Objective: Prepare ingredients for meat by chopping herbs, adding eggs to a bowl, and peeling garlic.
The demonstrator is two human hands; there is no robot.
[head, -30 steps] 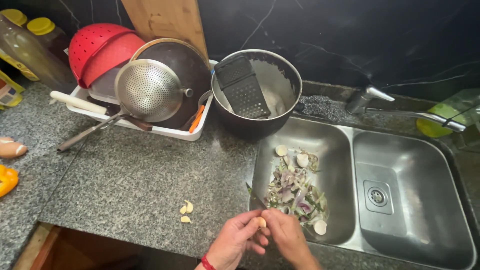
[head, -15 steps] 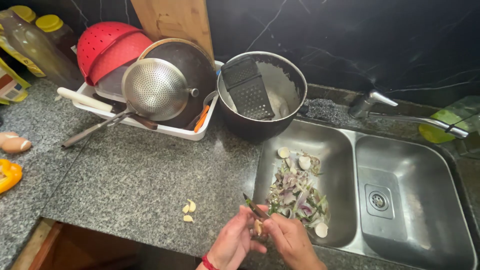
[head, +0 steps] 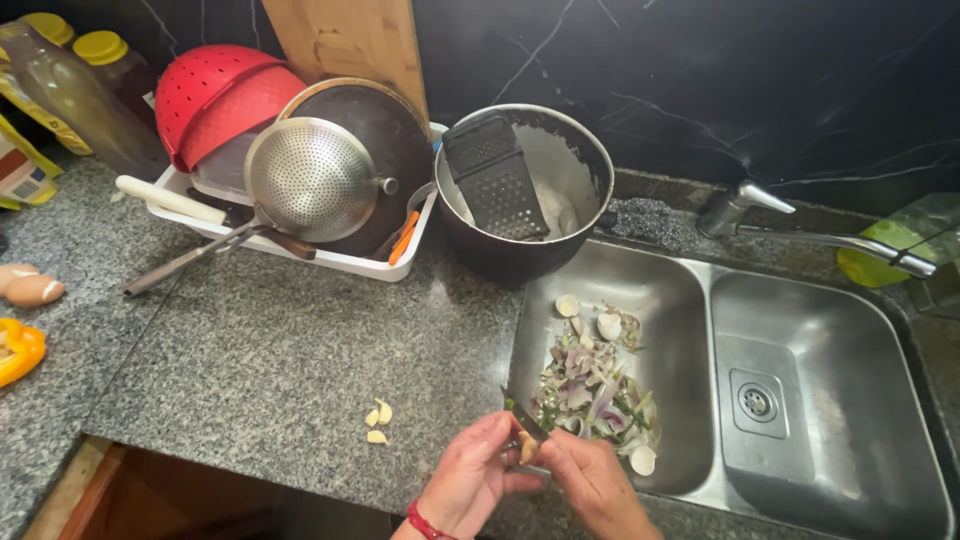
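My left hand [head: 470, 478] and my right hand [head: 590, 485] meet at the counter's front edge, just beside the left sink basin [head: 680, 330]. A pale garlic clove [head: 527, 447] is pinched in the fingers of my left hand. My right hand grips a small knife [head: 523, 417] whose blade lies against the clove. Three peeled garlic cloves [head: 377, 419] lie on the grey granite counter [head: 260, 350] to the left of my hands. Onion skins, peels and eggshell halves [head: 595, 380] are heaped in the left basin.
A white dish rack [head: 330, 262] holds a metal strainer [head: 312, 180], a dark pan, red colanders [head: 215, 95] and a wooden board. A dark pot [head: 575, 225] with a grater [head: 495, 180] stands behind the sink. The tap [head: 800, 232] sits far right. Eggs [head: 32, 288] lie far left.
My hands have stayed at the counter edge. The knife blade has shifted on the clove, now angled up and to the left between my fingers.
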